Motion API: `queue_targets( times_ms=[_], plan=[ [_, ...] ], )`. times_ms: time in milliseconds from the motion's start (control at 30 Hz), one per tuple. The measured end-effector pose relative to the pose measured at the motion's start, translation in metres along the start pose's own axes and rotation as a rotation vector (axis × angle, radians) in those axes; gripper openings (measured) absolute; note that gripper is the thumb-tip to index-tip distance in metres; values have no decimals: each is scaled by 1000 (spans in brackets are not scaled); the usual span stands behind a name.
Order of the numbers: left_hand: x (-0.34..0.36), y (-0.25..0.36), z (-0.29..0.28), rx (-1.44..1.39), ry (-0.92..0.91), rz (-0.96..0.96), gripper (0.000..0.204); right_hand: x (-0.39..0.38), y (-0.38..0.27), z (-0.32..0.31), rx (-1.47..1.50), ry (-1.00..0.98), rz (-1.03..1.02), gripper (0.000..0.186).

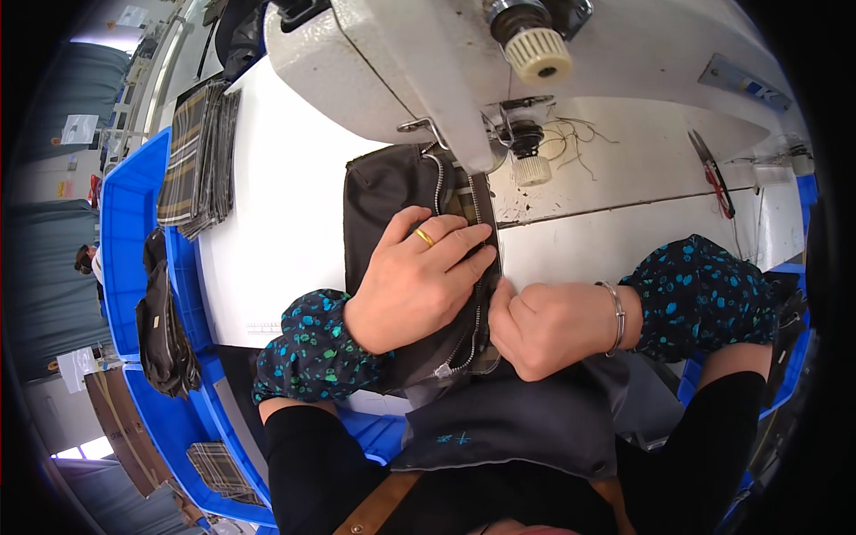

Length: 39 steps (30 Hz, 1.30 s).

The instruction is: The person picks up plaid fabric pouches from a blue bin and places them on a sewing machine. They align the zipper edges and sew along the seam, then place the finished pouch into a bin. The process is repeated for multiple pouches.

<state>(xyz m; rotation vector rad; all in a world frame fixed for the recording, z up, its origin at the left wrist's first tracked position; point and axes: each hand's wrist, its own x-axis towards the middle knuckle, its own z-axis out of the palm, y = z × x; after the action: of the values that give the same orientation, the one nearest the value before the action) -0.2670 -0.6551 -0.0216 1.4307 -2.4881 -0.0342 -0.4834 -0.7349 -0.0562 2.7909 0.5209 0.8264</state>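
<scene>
A dark brown fabric piece (379, 192) with a metal zipper (438, 183) lies on the white sewing table, its far end under the needle area of a sewing machine (383, 76). Plaid cloth shows between the zipper's two rows of teeth. My left hand (412, 287) rests flat across the piece, fingers stretched over the zipper, a gold ring on one. At the right edge of the fabric, my right hand (548, 328) is closed in a pinch on that edge; its fingertips are partly hidden. The zipper slider (443, 370) sits at the near end.
Plaid fabric pieces (192, 165) are stacked on the table's far left. Blue bins (134, 201) line the left side, dark cloth (165, 334) hanging over one. Scissors (711, 174) and loose threads (575, 143) lie on the right. The machine head overhangs the work.
</scene>
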Motion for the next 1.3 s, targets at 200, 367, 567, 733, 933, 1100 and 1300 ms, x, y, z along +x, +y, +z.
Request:
queue_targets(
  times_ms=[200, 367, 567, 733, 933, 1100, 1300],
  plan=[
    [4, -3, 1, -40, 14, -15, 40, 0, 6, 2, 35, 26, 6, 29],
    [14, -19, -2, -46, 8, -48, 40, 0, 21, 15, 42, 57, 59, 23],
    [23, -38, 1, -12, 13, -79, 32, -3, 38, 27, 48, 37, 148, 18],
    [27, -48, 2, -107, 53, -105, 48, -4, 43, 31, 78, 49, 252, 14],
    [25, -49, 0, -90, 53, -121, 50, 4, 43, 21, 163, -2, 558, 17],
    [21, -58, 0, -81, 77, -148, 42, 2, 51, 26, 342, -3, 690, 28],
    [13, -80, -14, 127, 358, -359, 30, 1, 38, 19, 601, -58, 361, 12]
  ],
)
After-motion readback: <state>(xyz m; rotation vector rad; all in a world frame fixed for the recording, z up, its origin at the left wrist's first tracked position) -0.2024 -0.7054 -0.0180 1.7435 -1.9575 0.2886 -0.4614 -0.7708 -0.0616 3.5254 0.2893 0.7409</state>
